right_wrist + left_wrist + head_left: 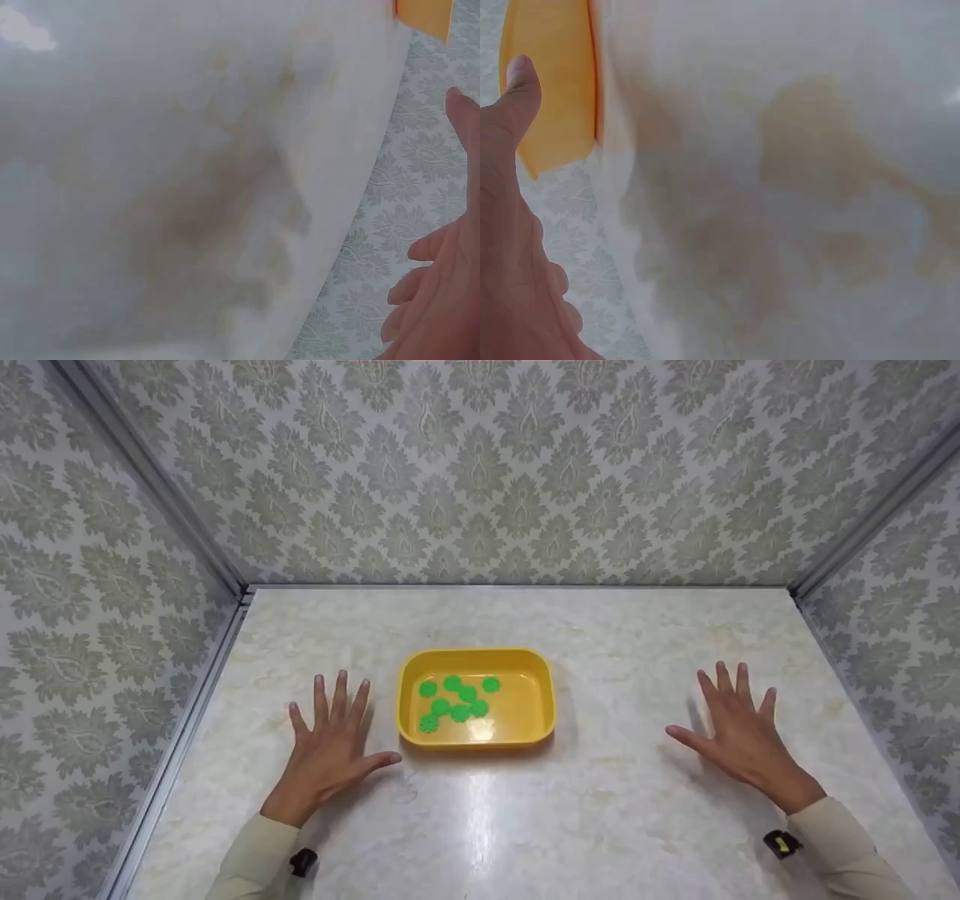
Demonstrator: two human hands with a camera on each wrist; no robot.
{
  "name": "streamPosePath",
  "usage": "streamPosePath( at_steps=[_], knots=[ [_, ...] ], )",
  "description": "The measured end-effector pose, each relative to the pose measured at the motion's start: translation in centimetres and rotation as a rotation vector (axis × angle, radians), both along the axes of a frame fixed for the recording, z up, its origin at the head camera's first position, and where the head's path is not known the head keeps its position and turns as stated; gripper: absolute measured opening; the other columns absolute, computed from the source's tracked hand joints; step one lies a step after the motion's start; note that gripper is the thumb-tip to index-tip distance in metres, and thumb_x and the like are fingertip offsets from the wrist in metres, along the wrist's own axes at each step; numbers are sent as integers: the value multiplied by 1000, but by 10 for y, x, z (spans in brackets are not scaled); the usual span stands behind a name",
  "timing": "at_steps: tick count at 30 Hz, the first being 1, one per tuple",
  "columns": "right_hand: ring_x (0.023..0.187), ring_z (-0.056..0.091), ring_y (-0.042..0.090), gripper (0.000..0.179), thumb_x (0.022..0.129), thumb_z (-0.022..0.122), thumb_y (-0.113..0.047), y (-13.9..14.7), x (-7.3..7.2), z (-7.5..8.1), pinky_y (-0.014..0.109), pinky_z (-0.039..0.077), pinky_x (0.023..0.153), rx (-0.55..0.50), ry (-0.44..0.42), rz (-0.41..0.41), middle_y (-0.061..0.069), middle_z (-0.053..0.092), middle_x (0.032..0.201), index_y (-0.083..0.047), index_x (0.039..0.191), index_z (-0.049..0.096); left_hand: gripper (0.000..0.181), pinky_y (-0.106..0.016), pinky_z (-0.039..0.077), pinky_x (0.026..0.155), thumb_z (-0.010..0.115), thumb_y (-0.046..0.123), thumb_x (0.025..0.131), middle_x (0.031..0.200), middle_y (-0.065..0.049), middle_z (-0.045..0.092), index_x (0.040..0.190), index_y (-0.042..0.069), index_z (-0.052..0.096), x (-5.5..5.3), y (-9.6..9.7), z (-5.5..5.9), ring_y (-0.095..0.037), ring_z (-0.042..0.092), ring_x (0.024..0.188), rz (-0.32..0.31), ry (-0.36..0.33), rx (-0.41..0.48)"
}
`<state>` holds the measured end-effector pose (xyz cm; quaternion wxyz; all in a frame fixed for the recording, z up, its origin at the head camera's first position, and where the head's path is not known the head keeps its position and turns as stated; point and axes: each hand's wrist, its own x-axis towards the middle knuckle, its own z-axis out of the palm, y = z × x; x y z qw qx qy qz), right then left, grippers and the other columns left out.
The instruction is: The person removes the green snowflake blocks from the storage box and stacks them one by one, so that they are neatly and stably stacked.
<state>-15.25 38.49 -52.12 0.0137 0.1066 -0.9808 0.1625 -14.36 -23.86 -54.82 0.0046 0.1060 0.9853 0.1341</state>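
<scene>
A yellow rectangular tub (536,720) stands near the middle of the table, with several small green scalloped discs (466,694) lying in its left and middle part. To the left of the tub, my left hand (326,754) is spread above the table, its thumb pointing toward the tub's lower left corner; it holds nothing. My right hand (742,735) is likewise spread, well to the right of the tub, with nothing in it. The left wrist view shows the tub's side (562,90) beyond the thumb. Only a corner of the tub (426,16) appears in the right wrist view.
The pale marbled table (600,825) meets a patterned back wall (517,495) along a metal edge. Patterned panels with metal frames rise on the left (60,645) and right (907,622). Small dark devices sit at the left wrist (303,862) and right wrist (781,844).
</scene>
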Motion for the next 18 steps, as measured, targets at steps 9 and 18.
streamPosePath(
  at_steps=[9, 18],
  knots=[
    [167, -2, 52, 104, 101, 71, -64, -14, -7, 6, 82, -8, 123, -96, 21, -5, 32, 14, 179, 2, 171, 32, 124, -81, -3, 126, 73, 76, 91, 184, -21, 5, 179, 15, 10, -2, -1, 11, -51, -8, 167, -17, -30, 93],
    [166, 11, 51, 87, 104, 74, -53, -36, -14, 6, 79, 9, 126, -186, 73, 40, 29, 27, 177, 1, 165, 44, 113, -74, 2, 130, 69, 69, 99, 183, -18, 18, 179, 14, 10, -5, 5, 14, -46, 8, 169, -11, -56, 257]
  ],
)
